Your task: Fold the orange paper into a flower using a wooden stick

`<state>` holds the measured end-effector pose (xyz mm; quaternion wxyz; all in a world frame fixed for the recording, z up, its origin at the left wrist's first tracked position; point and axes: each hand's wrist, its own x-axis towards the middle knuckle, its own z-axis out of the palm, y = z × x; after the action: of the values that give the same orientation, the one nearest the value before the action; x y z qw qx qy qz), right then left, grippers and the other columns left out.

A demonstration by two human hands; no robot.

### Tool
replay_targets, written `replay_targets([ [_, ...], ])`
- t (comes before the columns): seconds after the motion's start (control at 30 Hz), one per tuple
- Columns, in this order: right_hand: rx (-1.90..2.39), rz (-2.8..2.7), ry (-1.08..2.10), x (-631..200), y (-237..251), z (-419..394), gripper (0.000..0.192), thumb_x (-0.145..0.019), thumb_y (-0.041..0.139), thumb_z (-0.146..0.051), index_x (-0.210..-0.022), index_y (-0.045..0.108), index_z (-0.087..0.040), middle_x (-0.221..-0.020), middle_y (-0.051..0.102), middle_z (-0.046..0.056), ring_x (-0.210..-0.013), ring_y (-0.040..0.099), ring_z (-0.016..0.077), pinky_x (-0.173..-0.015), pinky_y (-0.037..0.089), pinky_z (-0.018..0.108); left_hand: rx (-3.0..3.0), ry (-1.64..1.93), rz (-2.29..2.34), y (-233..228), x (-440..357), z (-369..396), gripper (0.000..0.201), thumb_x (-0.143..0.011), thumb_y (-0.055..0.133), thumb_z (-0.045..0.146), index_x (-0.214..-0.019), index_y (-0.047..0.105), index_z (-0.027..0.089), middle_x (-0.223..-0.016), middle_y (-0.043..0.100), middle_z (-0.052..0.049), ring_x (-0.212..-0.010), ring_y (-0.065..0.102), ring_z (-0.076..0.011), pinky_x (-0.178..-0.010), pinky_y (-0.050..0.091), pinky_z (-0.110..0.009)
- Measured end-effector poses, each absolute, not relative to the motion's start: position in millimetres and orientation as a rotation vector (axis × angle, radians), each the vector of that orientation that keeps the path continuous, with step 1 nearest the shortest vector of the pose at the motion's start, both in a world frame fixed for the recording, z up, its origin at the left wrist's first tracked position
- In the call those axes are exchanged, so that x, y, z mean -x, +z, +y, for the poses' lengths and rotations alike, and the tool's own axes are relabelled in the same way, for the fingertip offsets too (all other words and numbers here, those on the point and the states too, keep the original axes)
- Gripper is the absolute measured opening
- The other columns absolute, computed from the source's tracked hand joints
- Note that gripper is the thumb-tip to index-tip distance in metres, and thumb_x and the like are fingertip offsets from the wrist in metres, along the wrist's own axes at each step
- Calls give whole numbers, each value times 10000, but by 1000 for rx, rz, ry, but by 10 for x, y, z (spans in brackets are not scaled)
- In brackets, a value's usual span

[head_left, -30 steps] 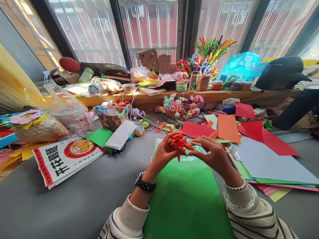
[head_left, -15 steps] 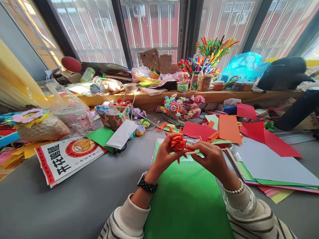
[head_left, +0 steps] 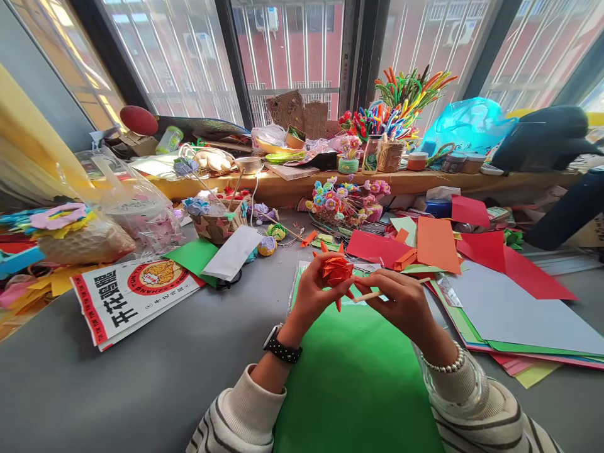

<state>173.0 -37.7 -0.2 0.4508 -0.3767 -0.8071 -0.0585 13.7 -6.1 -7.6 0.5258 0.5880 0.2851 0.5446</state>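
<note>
Orange paper flower pinched in left hand fingers; right hand fingers grip wooden stick.

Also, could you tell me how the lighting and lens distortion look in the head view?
Head view: daylight from the windows lights the scene evenly; the window frames bow outward, a wide-angle effect; the left hand, right hand and orange paper flower are sharp.
</note>
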Motion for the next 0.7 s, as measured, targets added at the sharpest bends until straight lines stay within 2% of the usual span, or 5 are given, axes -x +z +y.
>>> replay_targets([
  [0.1, 1046, -1899, -149, -1701, -10, -370, 92, -820, 512, -234, -855, 582, -185, -742, 636, 34, -624, 577, 123, -557, 438, 222, -1292, 1368, 704, -82, -164, -25, 349, -632, 677, 237, -925, 492, 204, -785, 568, 22, -653, 572, -108, -544, 510, -217],
  [0.23, 1102, -1896, -259, -1614, -42, -367, 176, -792, 551, -338, -820, 586, -167, -720, 621, 35, -588, 569, 124, -518, 399, 218, -1268, 1421, 744, -88, -187, -13, 352, -626, 684, 213, -922, 494, 205, -790, 567, 24, -690, 565, -99, -603, 498, -202],
  [0.47, 1153, -1973, -458, -1508, -100, -380, 171, -824, 481, -245, -770, 621, -164, -625, 571, 11, -526, 497, 110, -492, 312, 221, -1313, 1467, 774, -118, -203, -18, 343, -632, 676, 189, -929, 505, 198, -793, 585, 23, -720, 570, -92, -684, 483, -202],
  [0.7, 1136, -2012, -533, -1458, -76, -380, 247, -832, 418, -194, -653, 584, -155, -573, 523, 7, -495, 435, 110, -478, 260, 231, -1363, 1512, 806, -163, -197, -11, 311, -650, 659, 211, -928, 523, 184, -772, 599, 18, -686, 576, -91, -641, 488, -192],
])
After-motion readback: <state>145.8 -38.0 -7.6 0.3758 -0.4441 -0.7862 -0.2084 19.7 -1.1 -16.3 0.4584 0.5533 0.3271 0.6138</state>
